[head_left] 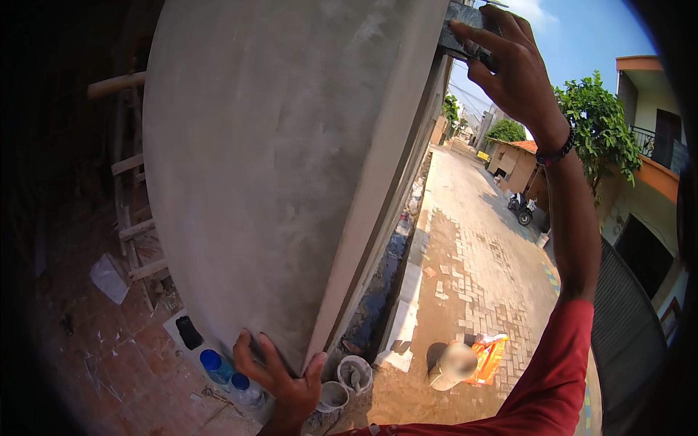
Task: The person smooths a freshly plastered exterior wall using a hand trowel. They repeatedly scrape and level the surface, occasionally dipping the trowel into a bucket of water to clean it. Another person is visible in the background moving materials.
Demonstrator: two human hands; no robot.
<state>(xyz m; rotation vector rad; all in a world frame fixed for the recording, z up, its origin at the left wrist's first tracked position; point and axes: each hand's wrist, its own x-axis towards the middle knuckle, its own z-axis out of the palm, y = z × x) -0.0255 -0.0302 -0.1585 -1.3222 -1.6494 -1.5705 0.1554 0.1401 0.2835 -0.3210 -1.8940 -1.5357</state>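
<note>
A grey plastered wall (262, 160) stands upright in front of me, with a paler narrow side face (371, 196) running down its right edge. High on that edge my right hand (512, 62) is closed around a dark grey, flat-sided block (458, 33). The block meets the wall's upper corner; its far part is cut off by my fingers. Low down, my left hand (291, 378) lies with fingers spread against the wall near its bottom right corner. It holds nothing.
Below stand two bottles with blue caps (214, 363), a whitish bucket (355, 374) and a smaller pail (332, 397). A wooden ladder (131, 196) is at the left. Outside lie a drainage ditch (374, 298), a round container (452, 365), an orange sack (488, 361) and a paved lane (480, 247).
</note>
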